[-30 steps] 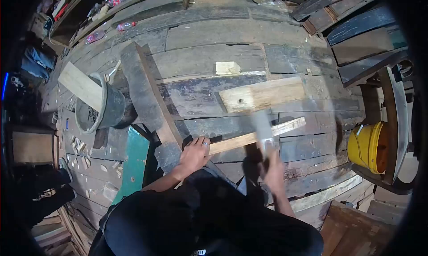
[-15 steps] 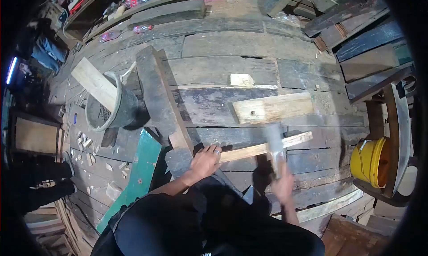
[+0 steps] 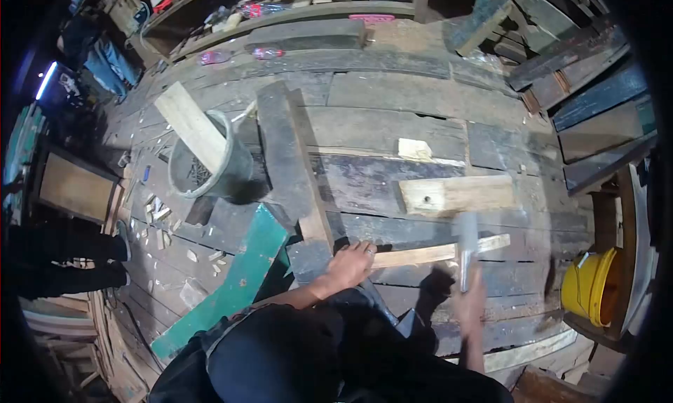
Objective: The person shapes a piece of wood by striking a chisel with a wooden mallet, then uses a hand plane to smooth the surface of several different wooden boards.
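Observation:
My left hand (image 3: 350,265) is closed around the left end of a narrow pale wood strip (image 3: 413,256), close beside a dark timber beam (image 3: 284,143). The strip points out to the right. In my right hand (image 3: 470,305) is a broad-bladed chopping knife (image 3: 466,245), grey and smeared by motion. Its blade overlaps the right part of the strip in this view. Just beyond lies a pale board (image 3: 459,194) with a dark round spot. A smaller pale wood block (image 3: 415,149) rests farther back.
A grey bucket (image 3: 237,166) with a plank (image 3: 193,126) leaning in it stands left of the beam. Near my left arm lies a green board (image 3: 231,280). Wood chips (image 3: 160,213) litter the left floor. A yellow bucket (image 3: 584,287) stands right; another person's legs (image 3: 77,256) show left.
The whole view has shifted, so the scene sits farther right and slightly lower. My left hand keeps its hold on the strip, and the knife stays over the strip's right part.

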A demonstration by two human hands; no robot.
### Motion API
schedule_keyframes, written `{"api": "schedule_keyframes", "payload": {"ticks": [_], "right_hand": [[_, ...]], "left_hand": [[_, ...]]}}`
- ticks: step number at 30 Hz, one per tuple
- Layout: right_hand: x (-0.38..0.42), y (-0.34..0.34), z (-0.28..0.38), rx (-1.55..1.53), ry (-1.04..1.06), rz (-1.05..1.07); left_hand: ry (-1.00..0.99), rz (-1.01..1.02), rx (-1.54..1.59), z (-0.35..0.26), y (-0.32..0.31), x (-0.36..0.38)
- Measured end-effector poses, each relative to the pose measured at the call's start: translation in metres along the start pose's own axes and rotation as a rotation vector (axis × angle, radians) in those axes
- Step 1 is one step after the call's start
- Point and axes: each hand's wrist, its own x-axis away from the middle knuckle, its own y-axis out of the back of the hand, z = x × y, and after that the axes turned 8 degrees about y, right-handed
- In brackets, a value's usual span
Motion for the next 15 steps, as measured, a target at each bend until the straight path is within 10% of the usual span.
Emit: {"api": "schedule_keyframes", "payload": {"ticks": [5,9,11,15], "right_hand": [[0.04,-0.012,0.091,0.266,0.273,0.251],[0.006,0.02,0.002,0.24,0.253,-0.265],[-0.005,0.053,0.014,-0.102,-0.2,-0.241],[-0.005,0.018,-0.034,-0.013,0.121,-0.383]], "left_hand": [[-0.027,0.059,-0.005,0.002,0.0,0.0],[-0.004,0.044,0.018,-0.004,0.006,0.002],[0.003,0.0,-0.002,0.0,-0.003,0.002],[-0.018,0.001,-0.003,-0.002,-0.003,0.001]]}}
